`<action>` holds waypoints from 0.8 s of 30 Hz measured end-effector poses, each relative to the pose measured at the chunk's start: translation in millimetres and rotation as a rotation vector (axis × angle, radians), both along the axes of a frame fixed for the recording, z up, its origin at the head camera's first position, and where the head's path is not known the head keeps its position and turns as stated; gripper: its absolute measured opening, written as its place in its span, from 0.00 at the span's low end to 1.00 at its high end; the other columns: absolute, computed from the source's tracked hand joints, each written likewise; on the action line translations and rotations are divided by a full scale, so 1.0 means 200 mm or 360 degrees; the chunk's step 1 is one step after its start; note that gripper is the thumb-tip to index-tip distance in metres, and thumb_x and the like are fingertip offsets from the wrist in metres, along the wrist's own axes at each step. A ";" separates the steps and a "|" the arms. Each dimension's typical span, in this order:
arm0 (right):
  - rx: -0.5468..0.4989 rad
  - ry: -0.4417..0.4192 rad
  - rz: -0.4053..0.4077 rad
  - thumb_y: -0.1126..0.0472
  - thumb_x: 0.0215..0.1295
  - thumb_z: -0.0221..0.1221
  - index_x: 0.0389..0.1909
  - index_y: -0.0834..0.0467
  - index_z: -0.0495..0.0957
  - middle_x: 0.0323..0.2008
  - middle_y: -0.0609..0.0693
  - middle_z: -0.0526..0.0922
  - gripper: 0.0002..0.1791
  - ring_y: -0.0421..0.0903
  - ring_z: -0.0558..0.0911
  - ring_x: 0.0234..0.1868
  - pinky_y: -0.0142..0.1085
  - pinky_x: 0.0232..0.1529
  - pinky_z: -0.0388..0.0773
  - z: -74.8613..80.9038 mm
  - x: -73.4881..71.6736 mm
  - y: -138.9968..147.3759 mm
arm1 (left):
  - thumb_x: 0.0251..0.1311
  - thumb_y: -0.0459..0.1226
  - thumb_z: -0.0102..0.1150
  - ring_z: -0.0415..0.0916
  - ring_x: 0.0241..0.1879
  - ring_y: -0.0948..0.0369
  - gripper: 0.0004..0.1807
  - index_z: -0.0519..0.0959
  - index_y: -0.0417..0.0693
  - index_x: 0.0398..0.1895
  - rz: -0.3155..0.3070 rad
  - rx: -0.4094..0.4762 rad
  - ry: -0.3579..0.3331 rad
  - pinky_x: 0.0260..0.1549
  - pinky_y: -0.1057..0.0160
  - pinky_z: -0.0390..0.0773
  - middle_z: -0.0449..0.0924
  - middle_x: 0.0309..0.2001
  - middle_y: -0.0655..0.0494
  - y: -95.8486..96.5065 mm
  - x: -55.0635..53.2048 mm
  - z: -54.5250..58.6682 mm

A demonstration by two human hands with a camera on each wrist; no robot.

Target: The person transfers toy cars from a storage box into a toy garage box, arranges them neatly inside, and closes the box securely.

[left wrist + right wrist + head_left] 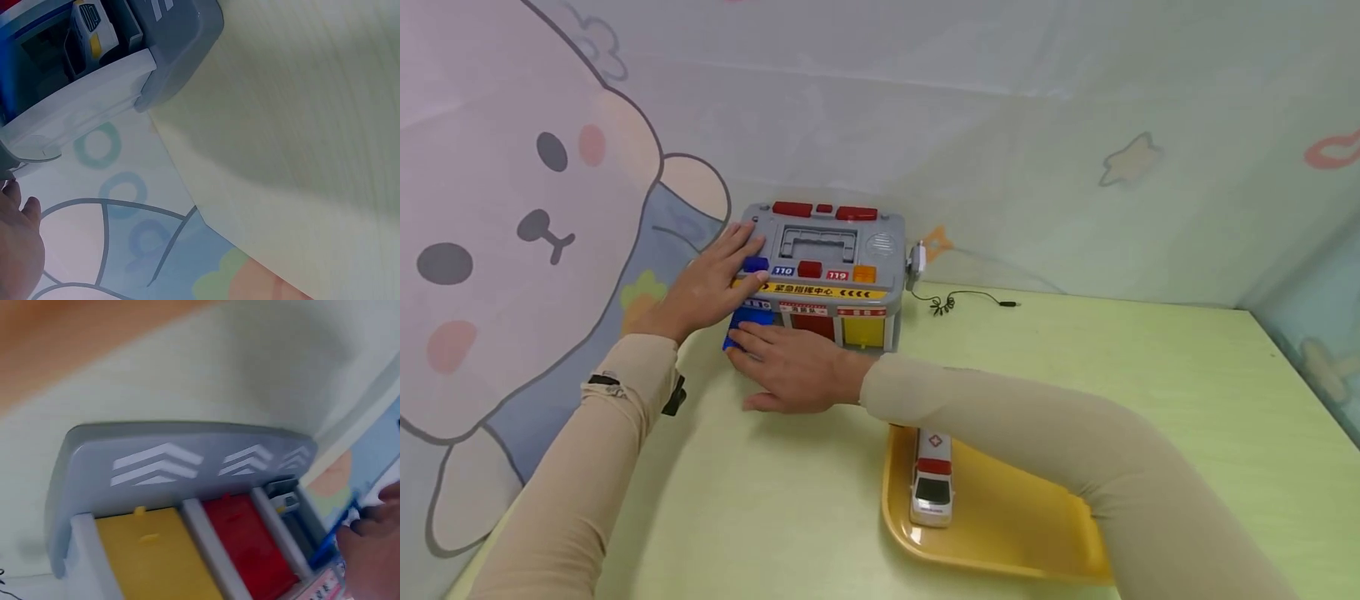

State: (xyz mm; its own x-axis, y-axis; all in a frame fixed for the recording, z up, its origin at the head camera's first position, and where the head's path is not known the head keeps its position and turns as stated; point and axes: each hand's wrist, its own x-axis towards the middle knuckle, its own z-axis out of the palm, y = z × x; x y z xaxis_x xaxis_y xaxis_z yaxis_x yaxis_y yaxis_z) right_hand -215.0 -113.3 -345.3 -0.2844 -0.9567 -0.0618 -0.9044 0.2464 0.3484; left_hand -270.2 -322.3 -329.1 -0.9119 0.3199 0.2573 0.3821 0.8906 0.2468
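Note:
A grey toy emergency station (886, 250) stands near the back wall. My left hand (709, 287) rests on the left end of its roof, fingers spread. My right hand (793, 367) is in front of the left bay, palm down, with its fingertips by the raised blue door (749, 323). In the right wrist view, those fingers (375, 534) touch the blue door's edge. Inside that bay sits a white toy car (97, 31), partly hidden. Beside it, the red door (244, 544) and yellow door (153, 553) are down.
A yellow tray (1000, 533) lies at the front right, partly under my right forearm. It holds a white toy ambulance (933, 483). A thin black cable (970, 293) trails right of the station. A patterned backdrop (1000, 125) rises behind the table (1150, 367).

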 end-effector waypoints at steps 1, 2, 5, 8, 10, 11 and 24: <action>0.0045 -0.0016 -0.0017 0.34 0.76 0.35 0.79 0.56 0.51 0.80 0.54 0.52 0.41 0.50 0.50 0.81 0.40 0.80 0.44 -0.01 -0.01 0.00 | 0.74 0.56 0.42 0.35 0.81 0.50 0.38 0.53 0.48 0.80 0.0006 -0.0004 -0.0006 0.76 0.40 0.45 0.41 0.82 0.50 0.00 0.00 0.00; 0.0091 -0.0035 -0.0035 0.33 0.76 0.35 0.79 0.56 0.51 0.80 0.53 0.52 0.41 0.50 0.50 0.81 0.41 0.80 0.45 -0.02 -0.02 0.01 | 0.74 0.57 0.42 0.35 0.81 0.50 0.38 0.52 0.48 0.80 0.0010 -0.0008 -0.0014 0.76 0.40 0.45 0.41 0.82 0.50 0.00 0.00 0.00; 0.0205 -0.0045 -0.0069 0.32 0.75 0.34 0.79 0.55 0.51 0.80 0.53 0.51 0.42 0.49 0.50 0.81 0.42 0.80 0.47 -0.03 -0.05 0.01 | 0.74 0.57 0.42 0.35 0.81 0.50 0.38 0.52 0.48 0.80 0.0023 -0.0006 -0.0035 0.76 0.40 0.45 0.42 0.82 0.50 0.01 0.00 0.01; 0.0279 -0.0005 -0.0093 0.32 0.75 0.33 0.79 0.55 0.52 0.80 0.53 0.52 0.42 0.49 0.51 0.81 0.42 0.79 0.49 -0.03 -0.06 0.00 | 0.74 0.57 0.43 0.35 0.82 0.50 0.39 0.52 0.48 0.80 0.0031 0.0018 -0.0050 0.76 0.40 0.45 0.42 0.82 0.50 0.01 0.01 0.02; 0.0302 0.0011 -0.0107 0.32 0.75 0.33 0.79 0.55 0.54 0.80 0.53 0.53 0.42 0.49 0.52 0.81 0.42 0.79 0.50 -0.02 -0.06 -0.01 | 0.74 0.58 0.43 0.35 0.82 0.50 0.39 0.53 0.48 0.79 0.0042 0.0037 -0.0054 0.76 0.40 0.45 0.42 0.82 0.50 0.01 0.01 0.02; 0.0311 0.0006 -0.0117 0.32 0.75 0.34 0.78 0.55 0.55 0.80 0.53 0.53 0.42 0.49 0.53 0.81 0.42 0.79 0.51 -0.02 -0.06 -0.01 | 0.74 0.58 0.42 0.35 0.82 0.51 0.39 0.53 0.48 0.79 0.0049 0.0042 -0.0053 0.76 0.40 0.46 0.42 0.82 0.51 0.02 0.01 0.02; 0.0499 0.0137 -0.0229 0.30 0.73 0.36 0.78 0.54 0.56 0.80 0.52 0.53 0.43 0.49 0.54 0.80 0.42 0.79 0.52 0.00 -0.04 -0.05 | 0.71 0.59 0.46 0.37 0.81 0.48 0.40 0.56 0.48 0.78 0.0160 0.0150 -0.0048 0.76 0.37 0.44 0.45 0.81 0.51 0.06 0.01 0.02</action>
